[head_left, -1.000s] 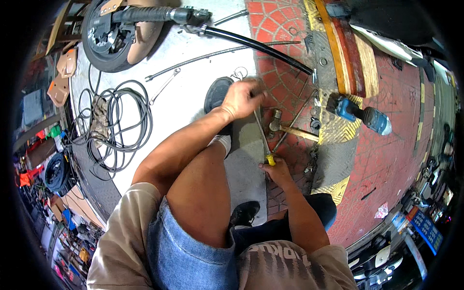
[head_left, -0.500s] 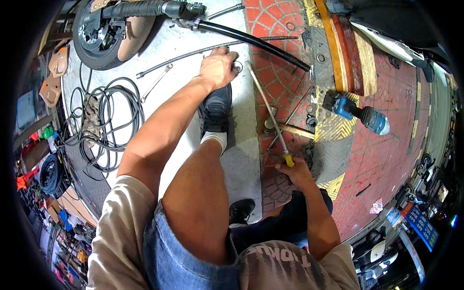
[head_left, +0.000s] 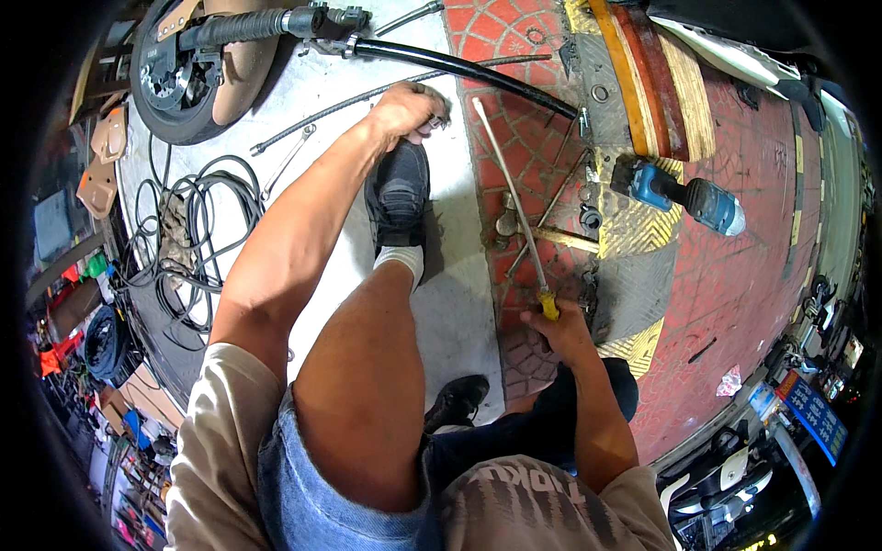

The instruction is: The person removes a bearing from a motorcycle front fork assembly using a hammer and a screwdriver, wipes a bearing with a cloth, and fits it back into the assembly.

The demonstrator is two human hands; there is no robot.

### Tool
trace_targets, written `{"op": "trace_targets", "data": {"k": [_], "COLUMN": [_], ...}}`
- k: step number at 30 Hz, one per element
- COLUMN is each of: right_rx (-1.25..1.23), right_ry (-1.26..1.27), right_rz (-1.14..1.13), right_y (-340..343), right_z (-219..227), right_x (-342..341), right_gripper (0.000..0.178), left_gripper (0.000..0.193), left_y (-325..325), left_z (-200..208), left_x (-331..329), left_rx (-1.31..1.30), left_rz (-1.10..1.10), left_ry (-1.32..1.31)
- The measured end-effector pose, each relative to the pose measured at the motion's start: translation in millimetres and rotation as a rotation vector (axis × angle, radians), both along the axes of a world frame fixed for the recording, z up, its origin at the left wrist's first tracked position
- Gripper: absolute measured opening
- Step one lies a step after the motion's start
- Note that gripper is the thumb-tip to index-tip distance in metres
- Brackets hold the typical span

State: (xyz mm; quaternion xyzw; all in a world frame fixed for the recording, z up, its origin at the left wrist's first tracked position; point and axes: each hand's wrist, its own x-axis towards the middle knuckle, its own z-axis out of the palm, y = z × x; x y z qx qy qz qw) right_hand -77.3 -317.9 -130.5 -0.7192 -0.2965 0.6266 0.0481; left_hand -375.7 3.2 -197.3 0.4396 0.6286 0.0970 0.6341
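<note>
My left hand (head_left: 407, 110) is just beyond the toe of my black shoe (head_left: 401, 188), fingers curled round a small metal ring (head_left: 437, 122), partly hidden by them. My right hand (head_left: 562, 331), low and to the right, grips a long screwdriver (head_left: 511, 188) by its yellow handle. The shaft slants up and left, its tip over the red paving near the grey slab's edge. Under the shaft lies a hammer (head_left: 568, 241) with a wooden handle. Beyond my left hand runs a thin dark ribbed rod (head_left: 344, 104).
A scooter wheel (head_left: 175, 101) and black tube (head_left: 459, 66) lie at the far side. Left are a wrench (head_left: 288, 161) and coiled black cable (head_left: 207, 184). On the right sit a blue cordless power tool (head_left: 678, 197) and striped wooden boards (head_left: 657, 92).
My left hand has lifted and turned a little, away from the shoe's toe, with the ring still in its fingers. The screwdriver stays in my right hand, almost unmoved. The view shifted slightly.
</note>
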Motion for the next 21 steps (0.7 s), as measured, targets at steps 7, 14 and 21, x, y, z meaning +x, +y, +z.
{"op": "trace_targets", "data": {"k": [7, 14, 21], "right_rx": [-0.014, -0.142, -0.091], "right_ry": [0.017, 0.127, 0.214], "right_rz": [0.140, 0.163, 0.073], "right_y": [0.9, 9.5, 7.4], "right_z": [14.6, 15.7, 16.3], "right_x": [-2.8, -7.8, -7.3], "right_gripper": [0.045, 0.042, 0.039], "left_gripper": [0.012, 0.018, 0.023], "left_y": [-6.7, -14.2, -18.9], "left_z": [21.6, 28.2, 45.7], "left_x": [-5.2, 1.4, 10.1], "left_rx": [-0.378, -0.423, -0.398], "left_rz": [0.616, 0.685, 0.775], "left_ry": [-0.628, -0.735, -0.737]}}
